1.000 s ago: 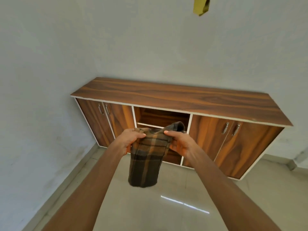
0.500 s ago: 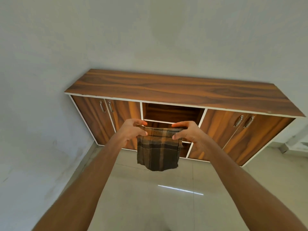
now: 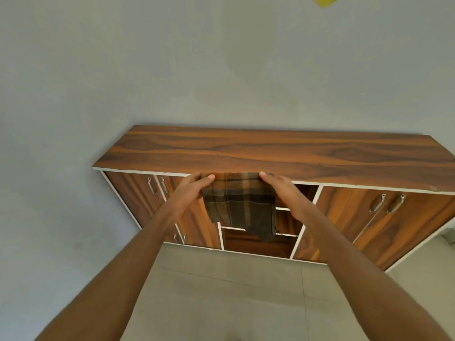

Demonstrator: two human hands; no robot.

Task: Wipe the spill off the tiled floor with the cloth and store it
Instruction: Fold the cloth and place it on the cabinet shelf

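Both hands pinch the plaid cloth (image 3: 240, 205) by its top corners, left hand (image 3: 190, 190) and right hand (image 3: 285, 193), right at the front edge of the wooden cabinet (image 3: 270, 153). Wiping looks finished; storing is underway. Next, lay the cloth flat on the cabinet top. No writing is visible.
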